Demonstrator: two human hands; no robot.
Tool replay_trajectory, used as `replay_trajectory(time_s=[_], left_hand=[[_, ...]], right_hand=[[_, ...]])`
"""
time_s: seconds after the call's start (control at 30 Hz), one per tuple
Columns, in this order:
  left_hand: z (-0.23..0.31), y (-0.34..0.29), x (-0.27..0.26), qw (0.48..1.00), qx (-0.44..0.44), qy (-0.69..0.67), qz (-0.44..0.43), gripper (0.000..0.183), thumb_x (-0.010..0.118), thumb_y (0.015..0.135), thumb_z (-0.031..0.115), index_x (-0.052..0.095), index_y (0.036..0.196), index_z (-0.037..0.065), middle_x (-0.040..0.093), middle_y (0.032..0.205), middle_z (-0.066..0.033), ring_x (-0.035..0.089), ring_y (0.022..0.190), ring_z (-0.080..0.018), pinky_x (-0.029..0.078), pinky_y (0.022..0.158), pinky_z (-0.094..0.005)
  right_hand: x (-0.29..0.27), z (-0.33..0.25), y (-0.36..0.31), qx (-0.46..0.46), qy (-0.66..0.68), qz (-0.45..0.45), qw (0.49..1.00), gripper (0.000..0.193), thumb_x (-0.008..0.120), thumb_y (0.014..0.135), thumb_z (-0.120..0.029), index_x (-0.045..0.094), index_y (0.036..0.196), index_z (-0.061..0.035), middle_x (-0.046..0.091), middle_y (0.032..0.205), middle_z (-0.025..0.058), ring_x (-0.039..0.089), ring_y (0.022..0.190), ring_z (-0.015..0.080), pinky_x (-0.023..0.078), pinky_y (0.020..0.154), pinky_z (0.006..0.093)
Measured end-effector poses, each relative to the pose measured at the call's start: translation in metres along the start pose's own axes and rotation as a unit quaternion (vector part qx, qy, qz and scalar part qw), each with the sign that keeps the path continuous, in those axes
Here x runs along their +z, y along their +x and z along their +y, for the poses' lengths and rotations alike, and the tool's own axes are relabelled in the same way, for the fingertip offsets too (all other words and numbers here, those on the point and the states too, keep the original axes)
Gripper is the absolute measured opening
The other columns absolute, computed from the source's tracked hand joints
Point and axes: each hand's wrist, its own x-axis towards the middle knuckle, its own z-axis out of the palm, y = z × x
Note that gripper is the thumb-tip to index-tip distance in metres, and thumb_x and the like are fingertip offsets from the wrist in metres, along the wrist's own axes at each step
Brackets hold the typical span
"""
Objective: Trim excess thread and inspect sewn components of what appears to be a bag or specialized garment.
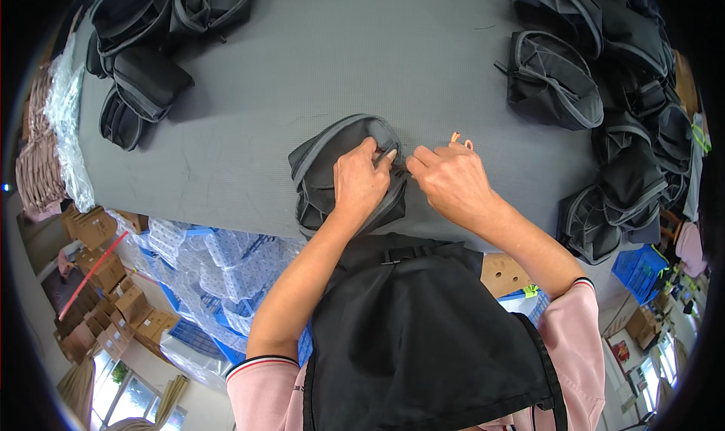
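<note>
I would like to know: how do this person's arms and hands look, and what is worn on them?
The left hand and right hand wear no gloves, and no watch shows. The forearms are bare. The left sleeve and right sleeve are short and pink, edged with dark, striped trim.

A grey table (370, 46) stretches before me toward twelve o'clock. Daylight brightens one window (651, 374) at my four o'clock and a curtained window (136, 399) near eight, beside a pale wall (205, 393).
</note>
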Motion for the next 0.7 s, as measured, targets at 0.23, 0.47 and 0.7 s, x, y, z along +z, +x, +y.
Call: replay_trajectory(time_s=[0.23,0.47,0.7], left_hand=[[0.001,-0.001,-0.001,1.0,0.002,-0.012,0.011,0.025,0.066,0.077,0.017,0.052,0.068,-0.003,0.058,0.063,-0.0167,0.058,0.058,-0.0329,0.044,0.056,-0.0399],[0.001,0.0,-0.003,1.0,-0.018,-0.009,-0.004,0.024,0.066,0.076,0.018,0.055,0.071,-0.003,0.06,0.064,-0.0163,0.059,0.06,-0.0327,0.045,0.058,-0.0399],[0.011,-0.008,-0.005,1.0,-0.001,0.003,0.008,0.025,0.066,0.076,0.02,0.057,0.075,-0.003,0.062,0.07,-0.0175,0.06,0.065,-0.0348,0.046,0.061,-0.0405]], right_hand=[[-0.002,0.001,-0.006,0.052,0.029,-0.016,0.998,0.011,0.066,0.07,-0.009,0.059,0.078,-0.0066,0.053,0.071,0.0038,0.057,0.06,0.0199,0.043,0.055,0.0345],[-0.004,0.001,-0.014,0.159,0.165,0.059,0.972,0.018,0.069,0.074,-0.013,0.06,0.088,-0.0064,0.054,0.071,0.0015,0.055,0.059,0.0167,0.042,0.057,0.0293],[0.035,0.021,0.036,0.367,0.533,-0.001,0.762,0.028,0.073,0.072,-0.019,0.054,0.085,-0.0027,0.047,0.072,-0.003,0.041,0.065,0.0053,0.037,0.057,0.0227]])
